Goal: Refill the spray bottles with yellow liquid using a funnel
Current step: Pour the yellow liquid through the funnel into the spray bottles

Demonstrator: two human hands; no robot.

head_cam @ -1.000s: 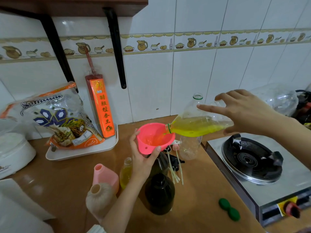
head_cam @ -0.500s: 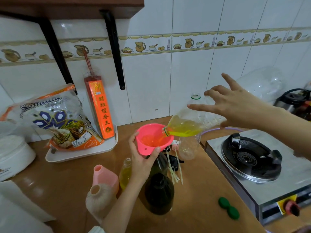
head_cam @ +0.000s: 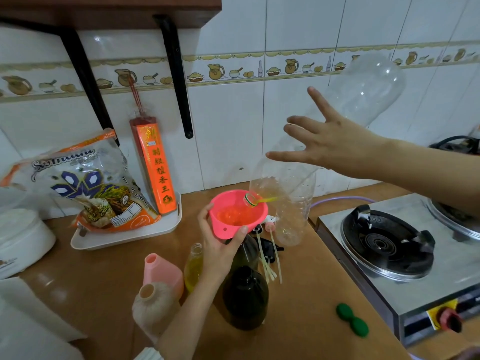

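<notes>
My left hand (head_cam: 217, 249) grips the rim of a pink funnel (head_cam: 237, 213) that sits in a dark brown bottle (head_cam: 246, 253). My right hand (head_cam: 332, 145) holds a large clear plastic bottle (head_cam: 363, 89) tipped steeply, its mouth down over the funnel. A thin trickle of yellow liquid (head_cam: 267, 200) remains at its neck, and yellow liquid pools in the funnel. A second dark brown bottle (head_cam: 245, 297) stands nearer me. A small clear bottle (head_cam: 193, 268) with yellow liquid stands left of my wrist. Spray heads with tubes (head_cam: 270, 245) lie on the counter behind.
A pink bottle (head_cam: 162, 270) and a beige bottle (head_cam: 153, 307) stand open at the front left. A clear empty bottle (head_cam: 293, 216) stands behind the funnel. A gas stove (head_cam: 389, 245) fills the right. Two green caps (head_cam: 352, 322) lie on the wooden counter (head_cam: 311, 307). A white tray (head_cam: 124, 235) holds a rice bag.
My right hand has raised the large bottle's base much higher, from near level to steeply tipped. The yellow liquid has almost all run out into the funnel. My left hand has stayed on the funnel.
</notes>
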